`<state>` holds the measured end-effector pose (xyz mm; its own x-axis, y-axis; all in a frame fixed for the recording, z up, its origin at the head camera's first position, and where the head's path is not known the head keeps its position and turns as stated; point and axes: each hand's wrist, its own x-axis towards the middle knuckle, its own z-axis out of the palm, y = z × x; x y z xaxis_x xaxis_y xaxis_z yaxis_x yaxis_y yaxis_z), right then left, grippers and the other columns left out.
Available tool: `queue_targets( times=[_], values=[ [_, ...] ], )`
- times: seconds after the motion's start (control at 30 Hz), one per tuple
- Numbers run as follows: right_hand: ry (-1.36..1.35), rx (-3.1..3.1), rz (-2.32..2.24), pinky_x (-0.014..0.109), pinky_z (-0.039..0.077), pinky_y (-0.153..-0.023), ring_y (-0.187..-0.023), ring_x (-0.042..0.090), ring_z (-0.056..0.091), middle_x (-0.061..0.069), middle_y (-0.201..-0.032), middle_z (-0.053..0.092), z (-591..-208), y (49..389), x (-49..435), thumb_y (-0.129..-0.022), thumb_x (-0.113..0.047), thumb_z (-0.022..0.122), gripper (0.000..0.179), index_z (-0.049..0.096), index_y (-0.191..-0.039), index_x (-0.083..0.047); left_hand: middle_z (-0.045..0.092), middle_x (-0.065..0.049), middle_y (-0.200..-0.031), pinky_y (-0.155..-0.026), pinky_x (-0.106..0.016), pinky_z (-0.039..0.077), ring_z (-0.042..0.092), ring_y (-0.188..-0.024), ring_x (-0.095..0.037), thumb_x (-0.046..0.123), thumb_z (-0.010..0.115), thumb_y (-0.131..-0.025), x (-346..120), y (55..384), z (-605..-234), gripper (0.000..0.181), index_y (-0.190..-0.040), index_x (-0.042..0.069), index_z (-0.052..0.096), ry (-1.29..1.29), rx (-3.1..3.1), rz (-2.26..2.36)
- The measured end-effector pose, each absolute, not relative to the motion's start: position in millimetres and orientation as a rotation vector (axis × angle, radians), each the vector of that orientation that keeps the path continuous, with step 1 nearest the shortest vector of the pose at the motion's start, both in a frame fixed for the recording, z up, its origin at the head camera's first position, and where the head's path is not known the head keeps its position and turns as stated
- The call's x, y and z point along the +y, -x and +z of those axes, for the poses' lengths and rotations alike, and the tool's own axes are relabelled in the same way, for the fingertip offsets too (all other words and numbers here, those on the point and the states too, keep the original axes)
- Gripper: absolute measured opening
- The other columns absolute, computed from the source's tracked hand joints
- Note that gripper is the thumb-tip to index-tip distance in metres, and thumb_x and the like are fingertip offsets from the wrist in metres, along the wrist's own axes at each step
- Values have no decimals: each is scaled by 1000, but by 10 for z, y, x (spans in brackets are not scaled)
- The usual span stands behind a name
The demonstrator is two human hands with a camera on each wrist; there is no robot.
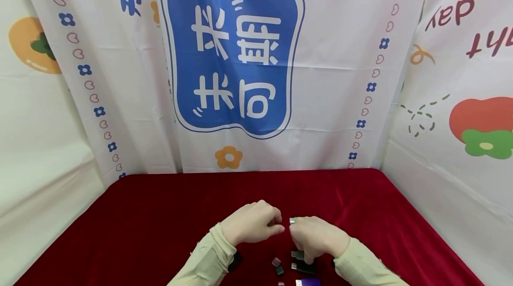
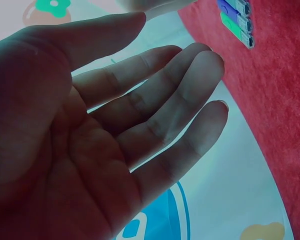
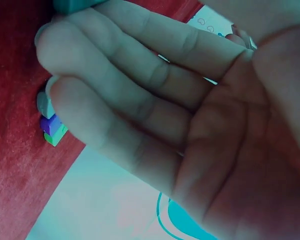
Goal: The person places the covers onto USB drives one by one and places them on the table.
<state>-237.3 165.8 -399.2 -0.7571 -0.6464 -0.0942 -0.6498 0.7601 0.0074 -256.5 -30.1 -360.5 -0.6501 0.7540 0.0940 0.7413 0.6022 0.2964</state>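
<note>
My left hand (image 1: 254, 223) hovers over the red cloth with its fingers loosely bent. The left wrist view shows its palm bare, holding nothing. Beside it, to the right, my right hand (image 1: 318, 236) pinches a black USB stick (image 1: 298, 255) by its body, thumb lowered. Part of that stick lies under the digits. Just below is a second black USB stick (image 1: 303, 268), then a purple USB stick (image 1: 309, 282). A silver plug (image 1: 292, 220) peeks out past the right hand's far edge; its body is hidden. A green USB stick (image 2: 231, 26) shows in the left wrist view.
Left of the sticks lie a clear pinkish cap (image 1: 276, 261), a small black piece (image 1: 279, 271) and another small piece (image 1: 281, 283) at the frame's bottom. Red cloth (image 1: 160, 223) covers the table. Printed white curtains (image 1: 328, 54) enclose its back and sides.
</note>
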Motion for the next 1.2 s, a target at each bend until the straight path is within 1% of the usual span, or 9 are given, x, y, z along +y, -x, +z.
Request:
queue_targets(
  times=[0.1,0.23,0.3,0.43,0.53,0.73,0.87,1.03,1.2],
  values=[
    [1082,2867,78,22,35,-49,-56,3,34,-12,-54,39,-4007,2398,1662,-58,-9,93,47,47,-51,-20,52,12,-60,-49,-17,41,43,-48,-2,24,70,-93,-298,2567,-3609,10,-93,16,75,-1295,2780,473],
    [1093,2861,57,23,25,-46,-54,5,22,-11,-51,26,-4016,2424,1681,-59,-11,91,55,37,-50,-20,52,12,-60,-48,-17,41,43,-48,-2,24,70,-93,-296,2563,-3614,9,-92,16,75,-1286,2773,471],
    [1101,2862,26,23,23,-46,-54,5,21,-10,-51,24,-4004,2435,1698,-60,-11,89,54,36,-51,-20,51,12,-60,-48,-17,41,43,-48,-2,24,70,-93,-301,2563,-3613,9,-91,16,74,-1280,2771,476],
    [1133,2869,-71,21,27,-45,-51,4,26,-12,-52,31,-3941,2456,1746,-62,-11,87,44,44,-56,-20,52,11,-60,-48,-18,42,44,-48,-3,25,71,-93,-310,2570,-3606,9,-90,16,74,-1271,2768,477],
    [1138,2875,-166,21,31,-45,-50,3,31,-13,-53,38,-3876,2464,1791,-62,-10,86,38,50,-61,-20,56,13,-65,-52,-17,44,49,-53,-1,22,73,-90,-321,2573,-3606,7,-92,16,74,-1267,2751,460],
    [1094,2828,-361,20,31,-43,-49,2,32,-12,-53,42,-3789,2477,1880,-64,-2,83,30,57,-62,-17,60,15,-72,-59,-15,46,55,-64,3,14,83,-79,-333,2548,-3644,17,-94,14,76,-1307,2664,373],
    [1100,2821,-449,20,39,-45,-49,2,39,-14,-58,50,-3713,2488,1944,-67,-1,82,24,64,-67,-16,61,14,-72,-57,-14,45,54,-63,4,13,88,-73,-296,2529,-3699,21,-90,16,76,-1317,2658,311],
    [1156,2874,-522,22,44,-48,-52,2,44,-13,-61,52,-3546,2488,2055,-72,-3,80,21,64,-71,-18,61,13,-69,-55,-15,44,53,-61,3,13,91,-68,-235,2500,-3773,24,-85,18,75,-1279,2640,245],
    [1220,2945,-580,23,46,-53,-58,6,50,-11,-66,55,-3352,2434,2172,-76,-5,77,23,64,-75,-23,60,13,-69,-56,-15,45,54,-62,3,10,93,-64,-202,2486,-3820,27,-83,17,74,-1219,2608,238]
  ],
)
